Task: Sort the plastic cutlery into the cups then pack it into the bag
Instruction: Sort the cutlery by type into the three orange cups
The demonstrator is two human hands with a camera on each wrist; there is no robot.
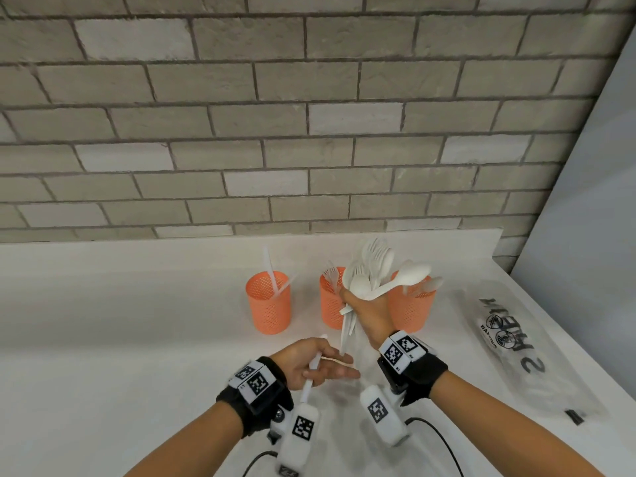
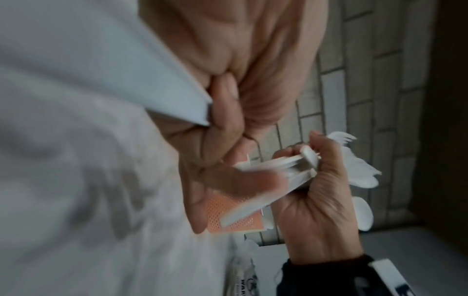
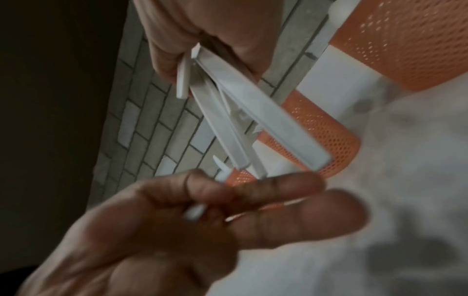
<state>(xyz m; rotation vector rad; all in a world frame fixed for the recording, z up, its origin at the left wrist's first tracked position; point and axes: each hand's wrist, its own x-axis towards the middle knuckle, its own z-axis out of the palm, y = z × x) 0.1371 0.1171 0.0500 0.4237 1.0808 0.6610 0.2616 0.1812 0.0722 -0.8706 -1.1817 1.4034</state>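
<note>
**Cutlery bundle held above three mesh cups**

While bare white table (image 1: 120,321) spreads leftward, the left hand (image 1: 309,364) pinches one white plastic piece (image 1: 311,370), its type unclear. Three orange perforated cups (image 1: 270,304) stand in a row near the brick wall (image 1: 275,115). Over the middle and right cups, the right hand (image 1: 368,309) clenches a bundle of spoons and forks (image 1: 375,273). One clear printed bag (image 1: 516,342) lies flat by the table's right edge.

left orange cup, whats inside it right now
The left orange cup holds two white plastic pieces that stick up above its rim, apparently knives. Their lower ends are hidden behind the mesh wall, as is anything shorter lying at the bottom.
</note>
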